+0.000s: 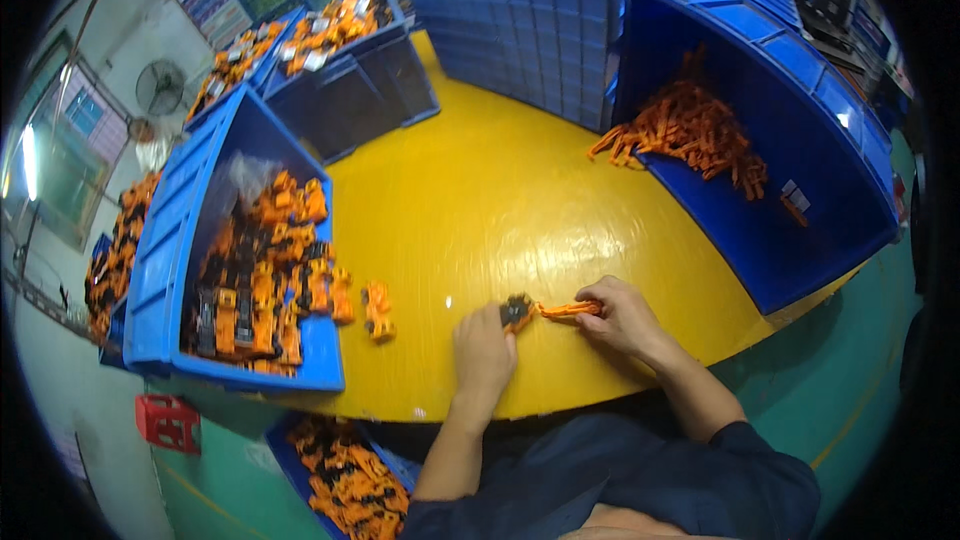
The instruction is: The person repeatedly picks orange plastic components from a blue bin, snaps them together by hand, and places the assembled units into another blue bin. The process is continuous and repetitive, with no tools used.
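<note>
Near the front edge of the yellow table (pixel 470 190), my left hand (pixel 482 360) is closed on a small black and orange toy vehicle (pixel 517 313). A slim orange toy arm piece (pixel 568 310) is pinched in my right hand (pixel 622 318). Its left end meets or nearly meets the vehicle; whether the two are joined I cannot tell. Left of my hands, a loose orange toy vehicle part (pixel 378 312) lies on the tabletop. My fingers partly cover both held pieces.
At left, a tipped blue bin (pixel 165 270) spills orange and black toy vehicles (pixel 262 310). Another tipped bin (pixel 790 200) at right holds a heap of orange arm pieces (pixel 690 130). Blue bins (pixel 520 30) line the back. Below the table sits a filled bin (pixel 345 480), near a red stool (pixel 168 423).
</note>
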Tool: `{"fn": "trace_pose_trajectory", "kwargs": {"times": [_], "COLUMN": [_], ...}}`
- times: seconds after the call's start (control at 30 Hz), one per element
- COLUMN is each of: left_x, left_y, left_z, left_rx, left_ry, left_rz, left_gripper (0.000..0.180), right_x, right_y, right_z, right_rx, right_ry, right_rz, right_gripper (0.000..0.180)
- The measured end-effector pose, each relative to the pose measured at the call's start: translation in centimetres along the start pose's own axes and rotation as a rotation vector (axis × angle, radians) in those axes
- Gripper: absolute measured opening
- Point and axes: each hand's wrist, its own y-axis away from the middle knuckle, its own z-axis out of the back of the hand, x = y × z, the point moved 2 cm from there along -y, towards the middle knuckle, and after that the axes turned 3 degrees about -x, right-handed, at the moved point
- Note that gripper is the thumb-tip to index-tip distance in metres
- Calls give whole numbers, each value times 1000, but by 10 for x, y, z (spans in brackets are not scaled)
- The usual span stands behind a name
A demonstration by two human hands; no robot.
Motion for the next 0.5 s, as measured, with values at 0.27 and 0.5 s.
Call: {"fn": "trace_pose_trajectory", "kwargs": {"times": [0.27,0.5], "left_x": [-69,-62], "left_y": [19,33], "left_z": [14,2], "left_rx": [47,112], "left_ry": [499,677], "left_rz": [-215,38], "left_gripper": [29,13], "right_x": [34,17], "right_y": [46,52], "right_z": [20,7], "right_rx": [70,206], "right_ry": [-197,-509], "right_rz": [-67,-178], "right_gripper": [38,44]}}
